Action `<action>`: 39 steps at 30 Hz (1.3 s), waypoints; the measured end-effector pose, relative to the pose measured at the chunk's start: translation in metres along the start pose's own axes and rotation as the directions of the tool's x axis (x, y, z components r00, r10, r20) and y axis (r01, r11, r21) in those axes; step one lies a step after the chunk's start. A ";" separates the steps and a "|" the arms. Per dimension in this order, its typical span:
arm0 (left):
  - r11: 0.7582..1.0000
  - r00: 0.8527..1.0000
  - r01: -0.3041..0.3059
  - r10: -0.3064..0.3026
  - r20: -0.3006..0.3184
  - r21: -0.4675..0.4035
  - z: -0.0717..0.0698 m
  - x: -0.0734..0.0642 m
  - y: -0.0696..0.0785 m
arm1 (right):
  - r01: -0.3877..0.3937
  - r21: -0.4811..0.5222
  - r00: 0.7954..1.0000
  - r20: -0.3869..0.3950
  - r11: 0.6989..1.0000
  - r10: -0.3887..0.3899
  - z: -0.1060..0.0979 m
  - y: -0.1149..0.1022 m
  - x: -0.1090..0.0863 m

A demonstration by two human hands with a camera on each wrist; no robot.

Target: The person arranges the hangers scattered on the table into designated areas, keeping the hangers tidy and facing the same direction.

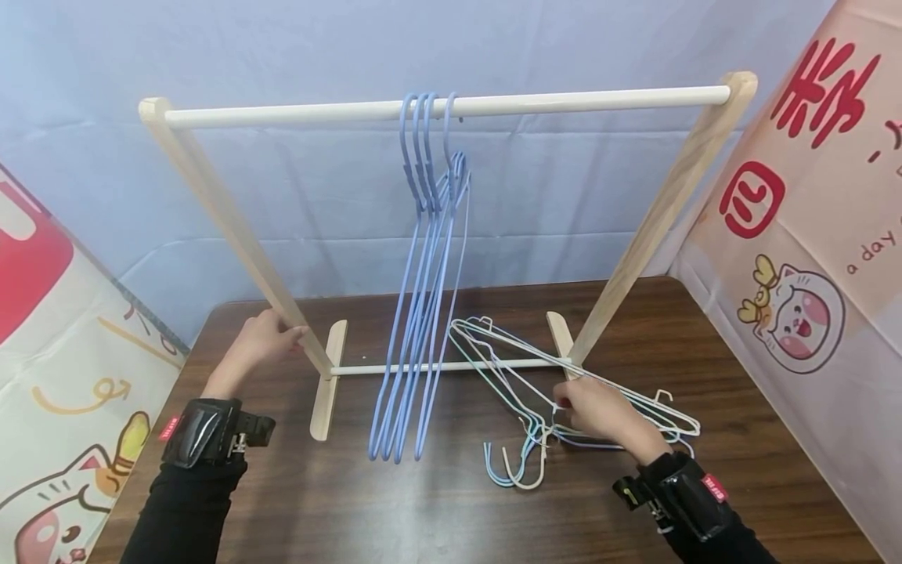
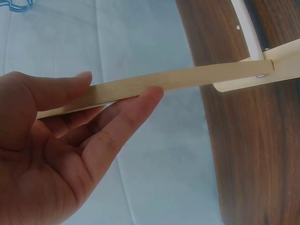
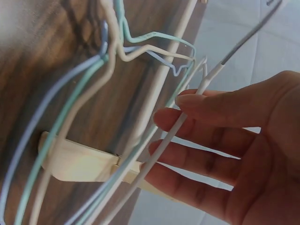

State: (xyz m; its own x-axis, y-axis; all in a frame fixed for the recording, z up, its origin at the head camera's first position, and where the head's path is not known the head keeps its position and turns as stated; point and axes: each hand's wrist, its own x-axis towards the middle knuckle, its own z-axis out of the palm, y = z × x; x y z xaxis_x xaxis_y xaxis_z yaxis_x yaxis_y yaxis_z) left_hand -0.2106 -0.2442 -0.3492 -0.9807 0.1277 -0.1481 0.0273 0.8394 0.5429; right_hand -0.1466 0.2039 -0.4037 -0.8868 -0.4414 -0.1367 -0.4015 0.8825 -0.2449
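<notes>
A wooden clothes rack with a white top rod [image 1: 282,116] stands on the table. My left hand [image 1: 264,345] holds its left upright [image 2: 183,79] near the lower end, thumb on one side and fingers on the other. Several periwinkle-blue hangers [image 1: 412,313] hang by their hooks near the rod's middle. Beneath the right side of the rack lies a loose pile of cream, mint and blue hangers [image 1: 521,407]. At this pile my right hand [image 1: 599,407] pinches the wire of a white hanger [image 3: 126,196] between thumb and fingers; part of that hanger is hidden behind the hand.
A thin white lower bar [image 1: 380,368] joins the rack's wooden feet [image 1: 324,407]. The right upright [image 1: 662,211] rises behind the pile. A pale blue cloth [image 1: 282,47] hangs behind the brown table [image 1: 395,517], and printed cloths [image 1: 867,337] flank it.
</notes>
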 end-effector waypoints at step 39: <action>1.000 1.000 0.014 -0.014 0.004 -0.019 0.000 0.000 0.004 | -0.123 -0.035 0.984 -0.135 0.992 0.117 -0.044 0.005 0.002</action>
State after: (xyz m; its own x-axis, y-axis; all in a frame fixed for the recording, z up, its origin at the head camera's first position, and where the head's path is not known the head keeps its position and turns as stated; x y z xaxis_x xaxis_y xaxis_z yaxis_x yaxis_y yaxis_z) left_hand -0.2104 -0.2413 -0.3468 -0.9801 0.1182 -0.1593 0.0099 0.8311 0.5560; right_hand -0.1606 0.2141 -0.3626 -0.9505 -0.3088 -0.0335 -0.2970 0.9352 -0.1928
